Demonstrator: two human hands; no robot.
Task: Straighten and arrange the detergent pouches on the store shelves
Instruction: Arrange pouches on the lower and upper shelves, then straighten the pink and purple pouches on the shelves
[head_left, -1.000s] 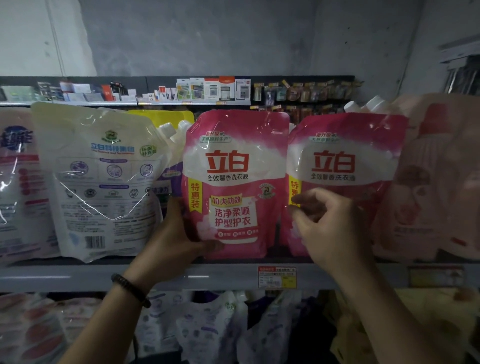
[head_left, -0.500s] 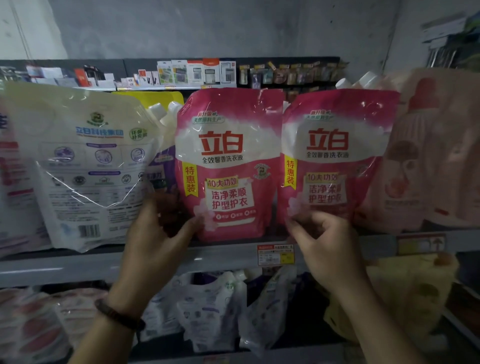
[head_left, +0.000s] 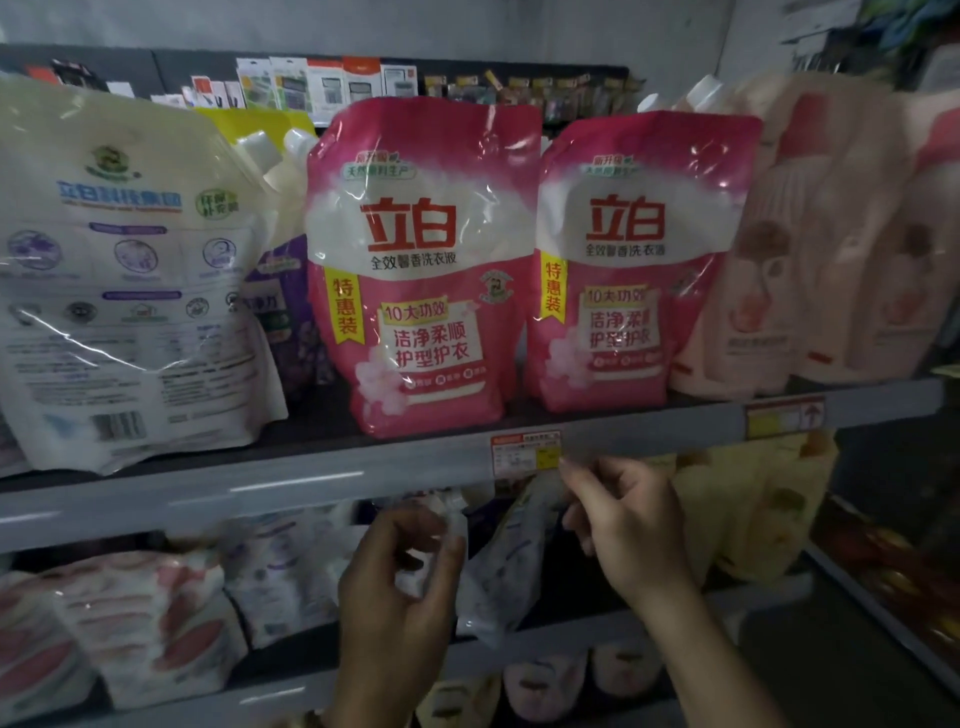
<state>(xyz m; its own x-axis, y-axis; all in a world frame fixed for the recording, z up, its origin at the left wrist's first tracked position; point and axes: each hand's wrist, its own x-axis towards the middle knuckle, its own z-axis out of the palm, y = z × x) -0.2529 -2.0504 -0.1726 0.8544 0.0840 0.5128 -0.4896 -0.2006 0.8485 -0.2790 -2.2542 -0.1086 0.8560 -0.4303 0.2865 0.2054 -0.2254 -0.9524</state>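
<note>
Two pink detergent pouches stand upright side by side on the upper shelf, one at the centre (head_left: 426, 270) and one to its right (head_left: 628, 260). Both hands are now below that shelf, at the lower shelf. My left hand (head_left: 400, 582) curls its fingers and thumb round the top of a white pouch (head_left: 291, 566). A second white pouch (head_left: 498, 571) leans to the right beside it. My right hand (head_left: 628, 530) has its curled fingertips at that leaning pouch's upper edge; blur hides whether they grip it.
A big white pouch (head_left: 130, 280) stands back-side-out at the upper left, with purple and yellow pouches behind it. Pale peach pouches (head_left: 831, 234) fill the upper right. The shelf rail (head_left: 260, 493) carries a price tag (head_left: 524, 454). Pink-and-white pouches (head_left: 130, 623) and yellow pouches (head_left: 753, 509) sit lower.
Both hands let go of the pink pouches on the upper shelf and dropped to the white pouches on the shelf below. The view tilted downward.
</note>
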